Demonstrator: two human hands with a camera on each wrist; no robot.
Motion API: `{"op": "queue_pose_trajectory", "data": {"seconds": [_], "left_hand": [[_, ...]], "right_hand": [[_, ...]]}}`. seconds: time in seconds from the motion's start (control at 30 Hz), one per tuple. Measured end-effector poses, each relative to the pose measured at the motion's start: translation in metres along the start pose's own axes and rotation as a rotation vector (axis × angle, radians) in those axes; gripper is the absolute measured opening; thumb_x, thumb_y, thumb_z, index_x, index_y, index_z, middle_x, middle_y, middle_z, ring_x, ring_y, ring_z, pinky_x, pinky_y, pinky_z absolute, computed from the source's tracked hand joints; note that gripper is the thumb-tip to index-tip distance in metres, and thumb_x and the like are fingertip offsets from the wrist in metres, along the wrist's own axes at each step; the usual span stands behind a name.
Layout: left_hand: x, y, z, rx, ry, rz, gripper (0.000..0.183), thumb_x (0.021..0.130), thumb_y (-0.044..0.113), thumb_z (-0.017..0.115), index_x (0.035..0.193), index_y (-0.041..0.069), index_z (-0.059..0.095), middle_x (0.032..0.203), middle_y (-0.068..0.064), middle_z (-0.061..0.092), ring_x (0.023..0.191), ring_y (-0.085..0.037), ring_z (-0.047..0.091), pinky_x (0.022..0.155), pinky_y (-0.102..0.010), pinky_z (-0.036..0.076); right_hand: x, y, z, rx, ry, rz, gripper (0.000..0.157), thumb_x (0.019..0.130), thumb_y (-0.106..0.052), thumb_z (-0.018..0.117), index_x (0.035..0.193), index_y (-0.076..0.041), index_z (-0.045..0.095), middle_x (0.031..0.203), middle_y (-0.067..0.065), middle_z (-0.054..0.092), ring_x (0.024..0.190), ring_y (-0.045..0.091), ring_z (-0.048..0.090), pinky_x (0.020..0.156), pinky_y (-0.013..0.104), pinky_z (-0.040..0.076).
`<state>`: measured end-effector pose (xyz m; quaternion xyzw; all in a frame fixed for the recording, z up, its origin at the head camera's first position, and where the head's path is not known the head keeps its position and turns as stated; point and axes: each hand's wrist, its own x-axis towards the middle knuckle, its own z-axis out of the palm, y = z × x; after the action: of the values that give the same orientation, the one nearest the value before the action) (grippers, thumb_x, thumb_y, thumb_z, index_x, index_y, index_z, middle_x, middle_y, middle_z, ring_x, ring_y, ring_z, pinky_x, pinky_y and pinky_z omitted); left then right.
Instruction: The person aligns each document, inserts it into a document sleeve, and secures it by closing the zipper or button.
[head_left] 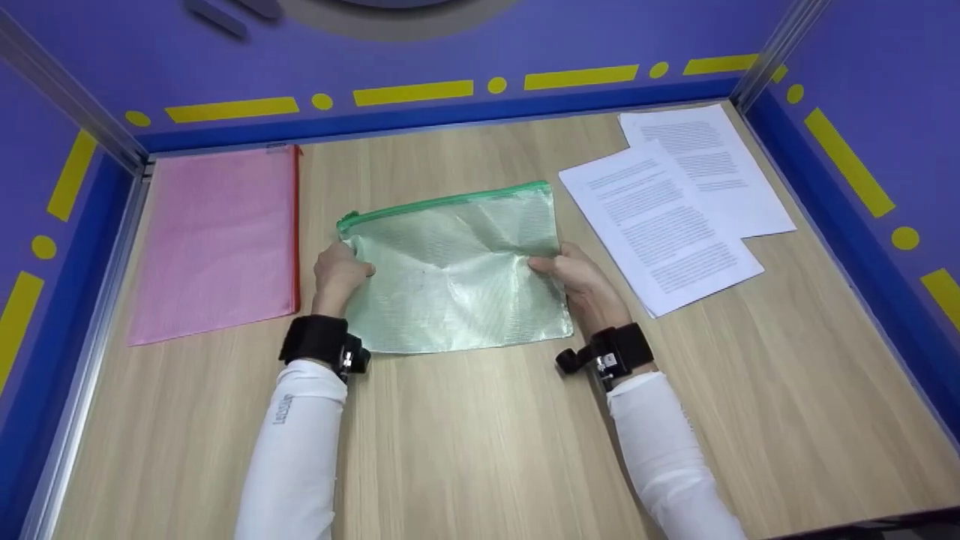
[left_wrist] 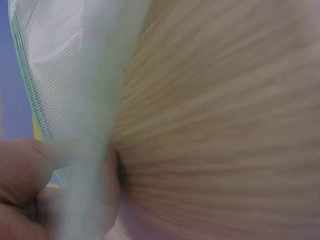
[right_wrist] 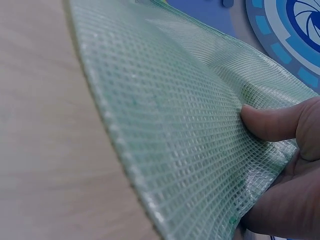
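Note:
A green mesh zipper pouch [head_left: 450, 277] spans the space between both hands, its green zipper edge [head_left: 450, 201] on the far side. My left hand [head_left: 341, 271] grips its left side, thumb on top and fingers beneath. On the opposite side my right hand [head_left: 581, 277] pinches the right edge, thumb pressing the upper face. In the right wrist view the mesh [right_wrist: 175, 120] bends around the thumb [right_wrist: 272, 122], with creases near it. The left wrist view shows the pouch's near edge [left_wrist: 100, 115] blurred across the left fingers [left_wrist: 25, 170].
A pink zipper pouch [head_left: 217, 240] with a red zipper lies flat at the left. Two overlapping printed paper stacks [head_left: 660, 225] lie at the right. Blue-purple panels [head_left: 420, 67] wall the wooden table [head_left: 465, 442] at the back and sides.

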<state>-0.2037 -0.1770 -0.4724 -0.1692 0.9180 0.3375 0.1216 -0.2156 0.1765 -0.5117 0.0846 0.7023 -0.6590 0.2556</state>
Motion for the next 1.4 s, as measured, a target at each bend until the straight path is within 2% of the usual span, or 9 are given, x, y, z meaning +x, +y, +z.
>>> {"op": "queue_pose_trajectory", "data": {"seconds": [0.17,0.27,0.37,0.5,0.6,0.73,1.0,1.23,1.4], "left_hand": [[0.001,-0.002,-0.004,-0.073,-0.007,-0.010,0.041,0.086,0.009,0.065,0.065,0.014,0.030,0.064,0.005,0.025,0.063,-0.014,0.034,0.058,-0.027,0.031],[-0.002,-0.002,-0.007,-0.144,-0.045,-0.036,0.027,0.088,0.010,0.063,0.072,0.007,0.041,0.072,0.000,0.038,0.073,-0.018,0.044,0.066,-0.029,0.040],[-0.006,-0.004,-0.008,-0.257,-0.091,-0.047,0.025,0.092,0.011,0.059,0.112,-0.004,0.057,0.111,-0.018,0.060,0.107,-0.029,0.057,0.092,-0.037,0.051],[-0.008,-0.008,-0.001,-0.382,-0.086,-0.025,0.058,0.096,0.015,0.058,0.148,-0.003,0.039,0.151,-0.023,0.045,0.139,-0.034,0.045,0.114,-0.043,0.042],[-0.008,-0.011,0.008,-0.429,-0.012,0.017,0.048,0.097,0.016,0.059,0.141,0.001,0.051,0.134,-0.017,0.061,0.107,-0.022,0.062,0.093,-0.031,0.052],[-0.009,-0.008,0.018,-0.425,0.100,0.104,0.036,0.098,0.016,0.061,0.131,0.003,0.060,0.102,-0.008,0.067,0.071,-0.010,0.045,0.062,-0.021,0.038],[-0.011,0.001,0.029,-0.443,0.222,0.223,0.031,0.097,0.014,0.062,0.126,0.003,0.061,0.105,-0.012,0.070,0.087,-0.017,0.056,0.071,-0.024,0.042],[-0.010,0.001,0.029,-0.543,0.150,0.247,0.029,0.096,0.014,0.065,0.122,0.002,0.063,0.120,-0.015,0.069,0.108,-0.020,0.062,0.089,-0.029,0.047],[-0.008,-0.002,0.022,-0.613,0.107,0.170,0.044,0.094,0.018,0.069,0.132,0.003,0.057,0.128,-0.019,0.065,0.118,-0.024,0.058,0.101,-0.038,0.046]], "right_hand": [[-0.001,0.000,-0.002,0.086,-0.004,0.011,0.043,0.091,-0.011,0.062,0.132,-0.005,0.054,0.107,0.006,0.064,0.095,0.022,0.063,0.084,0.038,0.056],[0.000,0.000,-0.003,0.108,-0.019,0.009,0.042,0.091,-0.012,0.063,0.132,-0.007,0.054,0.101,0.005,0.065,0.088,0.020,0.064,0.079,0.037,0.057],[0.000,-0.001,-0.008,0.093,-0.022,-0.008,0.040,0.093,-0.013,0.062,0.132,-0.007,0.054,0.100,0.004,0.065,0.087,0.019,0.064,0.079,0.036,0.056],[0.003,-0.003,-0.016,0.086,-0.017,-0.036,0.037,0.094,-0.012,0.061,0.130,-0.006,0.053,0.102,0.002,0.065,0.093,0.018,0.063,0.084,0.037,0.055],[0.004,-0.006,-0.024,0.106,-0.009,-0.072,0.035,0.093,-0.011,0.063,0.127,-0.003,0.054,0.102,0.001,0.066,0.095,0.018,0.064,0.087,0.035,0.054],[0.002,-0.014,-0.032,0.204,0.028,-0.105,0.035,0.091,-0.012,0.068,0.124,-0.004,0.059,0.104,0.002,0.067,0.098,0.018,0.064,0.090,0.035,0.052],[-0.001,-0.028,-0.034,0.268,0.104,-0.226,0.044,0.087,-0.012,0.073,0.128,-0.007,0.058,0.110,0.001,0.066,0.103,0.020,0.061,0.096,0.036,0.049],[0.000,-0.024,-0.034,0.403,0.219,-0.207,0.035,0.081,-0.011,0.080,0.112,-0.004,0.065,0.099,0.001,0.069,0.093,0.018,0.066,0.087,0.031,0.054],[0.002,-0.025,-0.032,0.403,0.265,-0.270,0.023,0.081,-0.010,0.080,0.101,-0.006,0.069,0.096,-0.001,0.069,0.095,0.017,0.065,0.089,0.030,0.052]]}}
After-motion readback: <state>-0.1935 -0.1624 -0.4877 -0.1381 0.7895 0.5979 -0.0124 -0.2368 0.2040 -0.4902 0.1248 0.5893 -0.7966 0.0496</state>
